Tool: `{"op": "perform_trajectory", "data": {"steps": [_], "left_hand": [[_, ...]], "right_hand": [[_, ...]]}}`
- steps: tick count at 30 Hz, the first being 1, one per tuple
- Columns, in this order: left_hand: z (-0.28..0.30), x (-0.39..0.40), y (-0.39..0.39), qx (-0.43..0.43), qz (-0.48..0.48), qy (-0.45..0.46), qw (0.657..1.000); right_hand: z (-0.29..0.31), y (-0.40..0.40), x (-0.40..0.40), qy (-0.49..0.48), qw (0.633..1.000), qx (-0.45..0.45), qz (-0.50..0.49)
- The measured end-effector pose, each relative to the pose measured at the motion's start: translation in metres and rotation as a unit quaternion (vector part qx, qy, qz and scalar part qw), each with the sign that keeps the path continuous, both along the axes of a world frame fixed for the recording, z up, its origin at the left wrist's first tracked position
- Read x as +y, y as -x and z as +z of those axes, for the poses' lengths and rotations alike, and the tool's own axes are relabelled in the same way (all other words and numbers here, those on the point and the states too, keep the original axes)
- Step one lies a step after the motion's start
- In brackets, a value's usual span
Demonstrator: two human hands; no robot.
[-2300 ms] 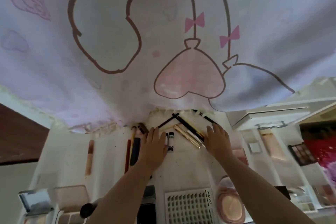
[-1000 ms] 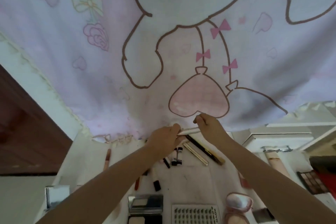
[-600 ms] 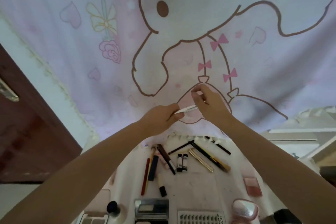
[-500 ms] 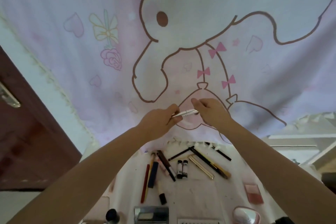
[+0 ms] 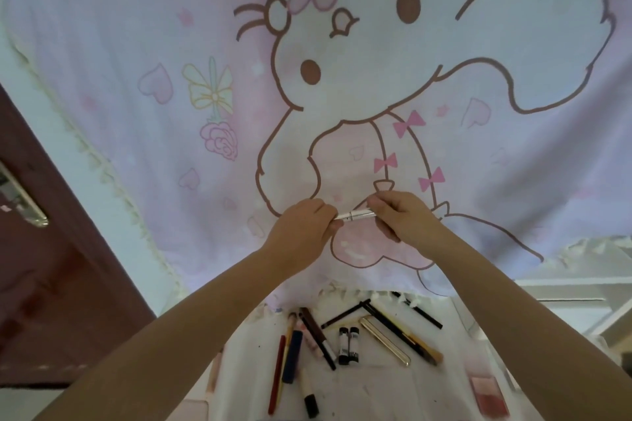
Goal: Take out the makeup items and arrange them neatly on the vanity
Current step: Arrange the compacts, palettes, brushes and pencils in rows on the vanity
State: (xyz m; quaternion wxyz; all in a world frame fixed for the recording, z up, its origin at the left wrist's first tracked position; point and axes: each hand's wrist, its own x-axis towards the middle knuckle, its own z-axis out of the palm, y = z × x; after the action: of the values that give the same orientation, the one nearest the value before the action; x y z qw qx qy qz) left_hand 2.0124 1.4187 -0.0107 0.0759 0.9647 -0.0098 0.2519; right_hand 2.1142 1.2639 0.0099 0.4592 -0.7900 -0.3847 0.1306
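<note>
Several pencils [image 5: 398, 328] lie beneath the curtain [image 5: 171, 147].

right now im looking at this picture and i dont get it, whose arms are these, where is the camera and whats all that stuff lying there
There is no machine here. The camera sits on a person's head and looks forward and down, so the two bare arms are the wearer's own. The left hand and the right hand each pinch one end of a slim white makeup pen, held up in front of a hanging cloth printed with a cartoon rabbit. Below lies the white vanity top with loose makeup: a red pencil, a dark blue tube, two small black-capped tubes side by side, a gold pen and some dark liners. A brown door stands at the left.
</note>
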Motion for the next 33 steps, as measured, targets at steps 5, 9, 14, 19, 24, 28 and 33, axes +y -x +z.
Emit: {"op": "perform_trajectory", "data": {"steps": [5, 9, 14, 19, 24, 28, 33], "left_hand": [[0.004, 0.005, 0.005, -0.043, -0.001, 0.045, 0.998], [0.008, 0.008, 0.013, -0.033, -0.006, 0.034, 0.999], [0.007, 0.020, 0.021, -0.011, 0.006, 0.042, 0.999], [0.012, 0.028, 0.028, 0.031, 0.043, 0.043, 0.998], [0.010, 0.032, 0.034, 0.065, 0.067, 0.033, 0.995], [0.006, 0.035, 0.041, 0.063, 0.075, 0.051, 0.994], [0.003, 0.036, 0.045, 0.057, 0.075, 0.056, 0.994]], "right_hand": [[0.012, 0.005, 0.000, -0.102, 0.988, 0.097, 0.061], [0.017, 0.009, 0.008, -0.054, 0.996, 0.063, 0.018], [0.010, 0.004, 0.011, -0.053, 0.996, -0.009, 0.068], [0.008, 0.008, 0.021, -0.061, 0.991, 0.074, 0.097], [0.009, 0.012, 0.028, -0.034, 0.996, 0.018, 0.077], [0.000, 0.010, 0.033, -0.074, 0.983, 0.092, 0.139], [0.001, 0.010, 0.046, 0.017, 0.994, 0.022, 0.108]]}}
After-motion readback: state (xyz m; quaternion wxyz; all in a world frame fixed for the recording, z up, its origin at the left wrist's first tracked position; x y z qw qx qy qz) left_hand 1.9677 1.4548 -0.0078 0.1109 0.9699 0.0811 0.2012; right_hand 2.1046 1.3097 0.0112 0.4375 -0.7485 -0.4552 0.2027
